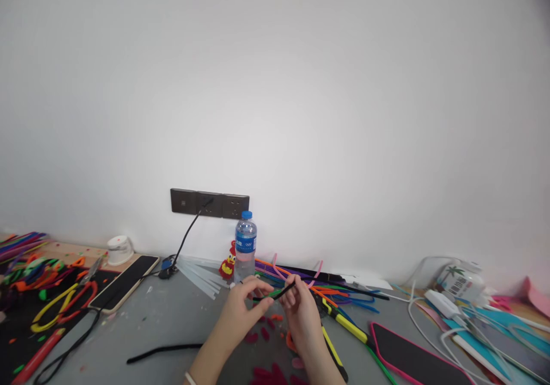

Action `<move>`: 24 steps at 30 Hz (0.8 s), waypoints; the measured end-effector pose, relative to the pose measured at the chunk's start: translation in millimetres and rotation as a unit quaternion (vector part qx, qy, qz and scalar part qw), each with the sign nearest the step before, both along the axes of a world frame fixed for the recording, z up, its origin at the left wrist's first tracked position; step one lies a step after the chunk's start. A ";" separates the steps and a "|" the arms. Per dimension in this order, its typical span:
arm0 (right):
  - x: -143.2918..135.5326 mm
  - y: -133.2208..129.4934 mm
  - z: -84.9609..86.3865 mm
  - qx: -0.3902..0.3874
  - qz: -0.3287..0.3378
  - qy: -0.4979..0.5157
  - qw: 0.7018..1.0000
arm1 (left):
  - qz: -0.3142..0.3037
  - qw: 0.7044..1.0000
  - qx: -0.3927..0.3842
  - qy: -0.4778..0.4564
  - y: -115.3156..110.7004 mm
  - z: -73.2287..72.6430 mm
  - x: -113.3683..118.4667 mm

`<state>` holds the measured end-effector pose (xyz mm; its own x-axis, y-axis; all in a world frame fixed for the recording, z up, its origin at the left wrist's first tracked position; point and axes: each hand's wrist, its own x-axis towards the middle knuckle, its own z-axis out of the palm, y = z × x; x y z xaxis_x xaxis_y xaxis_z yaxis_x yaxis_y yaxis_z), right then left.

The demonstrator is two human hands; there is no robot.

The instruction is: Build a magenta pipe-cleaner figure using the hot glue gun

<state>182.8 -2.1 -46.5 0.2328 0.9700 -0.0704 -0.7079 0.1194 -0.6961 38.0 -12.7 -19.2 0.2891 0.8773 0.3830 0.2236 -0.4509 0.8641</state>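
Observation:
Near the middle of the table, my left hand [246, 307] pinches a black pipe cleaner [284, 290] between thumb and fingers. A short green pipe cleaner [275, 294] shows against it close to the thumb. My right hand [302, 313] is closed on the other end of the black piece, its fingers curled upward. Beneath the hands lie several dark pink fuzzy pieces [265, 333], partly covered by the wrists. Another black pipe cleaner [165, 349] lies on the table left of my left forearm.
A water bottle [246, 247] and a small red-and-yellow figure [228, 266] stand by the wall. Yellow-handled pliers [350, 326] and a pink-edged phone [415, 353] lie right. Left are a phone [124, 282], scissors [71, 307] and a glue stick [40, 355]. Charging cables [412, 310] cross the right side.

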 end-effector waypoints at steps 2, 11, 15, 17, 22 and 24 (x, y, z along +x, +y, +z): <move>-1.1 0.2 -0.5 0.005 -0.003 -0.002 1.000 | 0.002 1.000 0.001 0.008 -0.4 -1.4 1.7; -1.0 -1.8 -1.2 0.011 0.000 -0.034 0.999 | -0.029 0.999 -0.031 0.030 -1.3 -0.8 3.4; -2.0 -3.2 -0.3 0.006 -0.003 -0.036 0.999 | -0.034 0.998 -0.041 0.033 -3.4 1.7 4.0; -3.3 -4.0 0.3 0.002 0.001 -0.034 0.999 | -0.046 0.998 -0.042 0.029 -4.7 2.6 4.0; -5.5 -5.5 -0.1 -0.001 0.007 -0.030 1.000 | -0.065 0.996 -0.036 0.040 -6.4 2.8 3.4; -5.3 -5.9 -1.0 0.001 0.011 -0.032 0.999 | -0.065 0.996 -0.033 0.043 -5.7 3.1 3.1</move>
